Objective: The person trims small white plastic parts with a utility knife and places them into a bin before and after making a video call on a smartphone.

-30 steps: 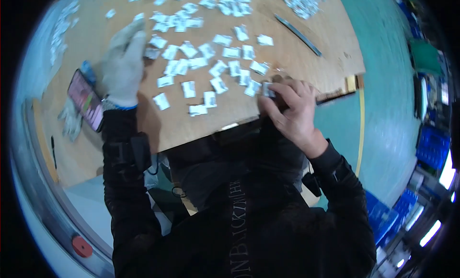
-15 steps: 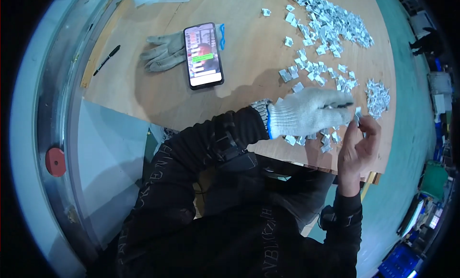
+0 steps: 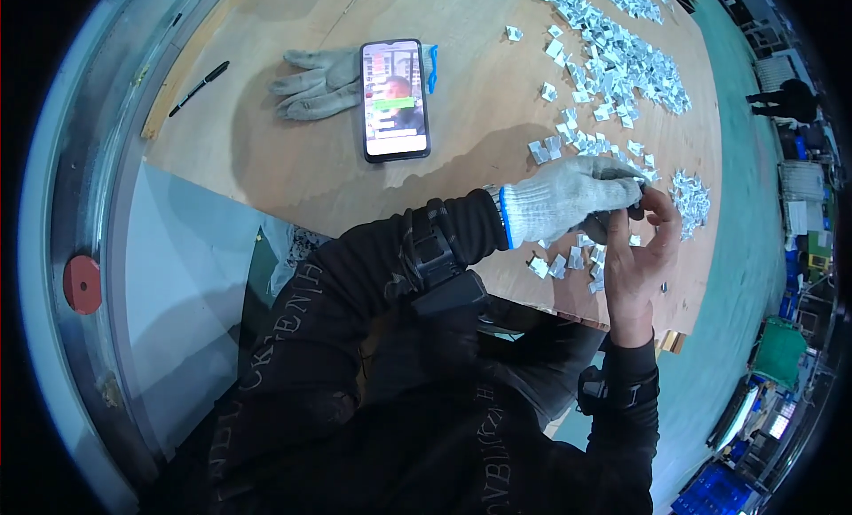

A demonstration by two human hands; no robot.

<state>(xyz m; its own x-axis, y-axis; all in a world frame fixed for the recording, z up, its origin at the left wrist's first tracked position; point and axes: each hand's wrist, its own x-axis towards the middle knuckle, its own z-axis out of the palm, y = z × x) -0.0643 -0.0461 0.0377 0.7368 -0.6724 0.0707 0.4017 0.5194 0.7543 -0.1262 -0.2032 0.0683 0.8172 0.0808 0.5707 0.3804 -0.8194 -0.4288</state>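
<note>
My left hand (image 3: 568, 198), in a whitish knitted glove with a blue cuff edge, reaches across the table's near side. Its dark fingertips are closed and meet those of my bare right hand (image 3: 641, 262). Between them a sliver of a small silvery metal piece (image 3: 640, 183) shows; most of it is hidden by the fingers. Under and around both hands lie loose bent metal pieces (image 3: 557, 267). Beyond them spreads a big heap of the same bent pieces (image 3: 612, 58). A separate pile of finer-looking metal pieces (image 3: 690, 203) sits just right of my fingertips.
A lit phone (image 3: 395, 102) rests on a grey glove (image 3: 319, 85) on the wooden table (image 3: 293, 173). A black pen (image 3: 199, 88) lies near the left edge. Across the green floor, at far right, are a person in dark clothes (image 3: 784, 102), a green container (image 3: 777, 353) and shelving.
My right hand has moved left and up, bringing the pinched metal piece to my gloved left fingertips. My left fingers have curled in. The whole view has shifted slightly.
</note>
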